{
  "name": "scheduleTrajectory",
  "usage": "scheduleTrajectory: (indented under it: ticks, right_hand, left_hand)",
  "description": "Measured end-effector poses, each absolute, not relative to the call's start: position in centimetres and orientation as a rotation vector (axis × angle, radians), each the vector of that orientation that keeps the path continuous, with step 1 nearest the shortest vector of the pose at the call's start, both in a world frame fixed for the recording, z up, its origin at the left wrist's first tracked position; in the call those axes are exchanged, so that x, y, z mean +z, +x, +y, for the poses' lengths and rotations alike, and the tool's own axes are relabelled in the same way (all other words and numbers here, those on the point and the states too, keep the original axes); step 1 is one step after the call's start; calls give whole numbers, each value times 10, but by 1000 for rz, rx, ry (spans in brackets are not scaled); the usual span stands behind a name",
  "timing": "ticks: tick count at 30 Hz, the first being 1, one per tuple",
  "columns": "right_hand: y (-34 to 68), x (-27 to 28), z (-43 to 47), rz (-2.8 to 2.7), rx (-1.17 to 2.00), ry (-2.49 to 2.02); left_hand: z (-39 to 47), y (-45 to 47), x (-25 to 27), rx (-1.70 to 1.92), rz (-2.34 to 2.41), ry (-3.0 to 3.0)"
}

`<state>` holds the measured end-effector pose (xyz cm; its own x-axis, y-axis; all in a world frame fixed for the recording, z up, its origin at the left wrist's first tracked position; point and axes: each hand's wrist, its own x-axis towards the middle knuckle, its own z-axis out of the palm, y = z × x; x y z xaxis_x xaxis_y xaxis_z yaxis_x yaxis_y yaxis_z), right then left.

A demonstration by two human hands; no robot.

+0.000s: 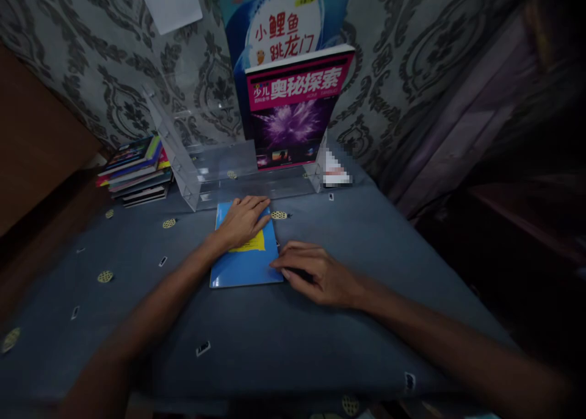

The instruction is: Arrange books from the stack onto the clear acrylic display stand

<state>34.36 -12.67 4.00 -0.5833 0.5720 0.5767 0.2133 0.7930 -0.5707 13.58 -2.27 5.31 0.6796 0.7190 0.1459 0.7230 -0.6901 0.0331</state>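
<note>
A thin blue book (247, 271) with a yellow patch on its cover lies flat on the table. Across its upper part rests my left hand (245, 218), open and palm down, covering part of the yellow patch. My right hand (318, 272) is at the lower right edge of the book, thumb and forefinger pinched on that edge near the corner. Just behind the book stands a clear acrylic book stand (224, 162). Leaning in its right side are a magenta and purple book (293, 123) and, behind that, a taller teal picture book (286, 25).
A stack of books (137, 173) sits left of the stand. The table has a grey-blue cloth (160, 315) with pineapple prints. A white, pixelated item (336, 170) is right of the stand. Patterned wallpaper (114, 46) bounds the back, and a curtain (458, 120) hangs at right.
</note>
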Motion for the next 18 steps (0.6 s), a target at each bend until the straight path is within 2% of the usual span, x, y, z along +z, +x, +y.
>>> scheduleTrajectory:
  ticks: [11, 18]
  right_hand:
    - [328, 16, -70, -2233, 475, -830]
    - [306, 11, -24, -2245, 340, -1082]
  left_hand:
    - [-17, 113, 42, -439, -1242, -2957]
    - [-31, 69, 38, -571, -1456, -2696]
